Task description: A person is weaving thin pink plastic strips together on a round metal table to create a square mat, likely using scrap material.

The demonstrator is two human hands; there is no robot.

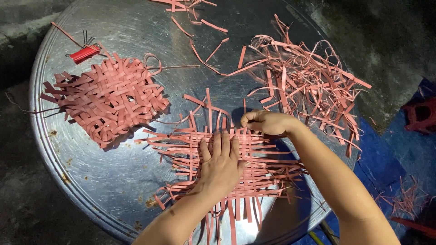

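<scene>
1. We see the left hand point(221, 164) lying flat, palm down and fingers spread straight, on the half-woven mat point(227, 168) of pink strips; it grips nothing and only presses the weave.
2. The right hand point(265, 122) sits at the mat's far edge, its fingers curled closed on the end of a pink strip point(244, 107) that rises from the weave.
3. The half-woven mat lies on the near middle of a round metal tray point(113, 172), its loose ends reaching over the tray's near rim.
4. A finished woven mat point(106, 97) rests on the tray's left part, apart from the work in hand.
5. A heap of loose pink strips point(304, 86) lies just beyond the right hand, near the mat's far right corner; further cuttings point(190, 7) lie at the far rim.
6. A small red tool point(84, 53) sits by the finished mat's far corner.
7. More strips point(404, 202) lie on the blue ground point(377, 159) to the right.
8. The right forearm point(336, 181) crosses the mat's right edge and hides part of it.
</scene>
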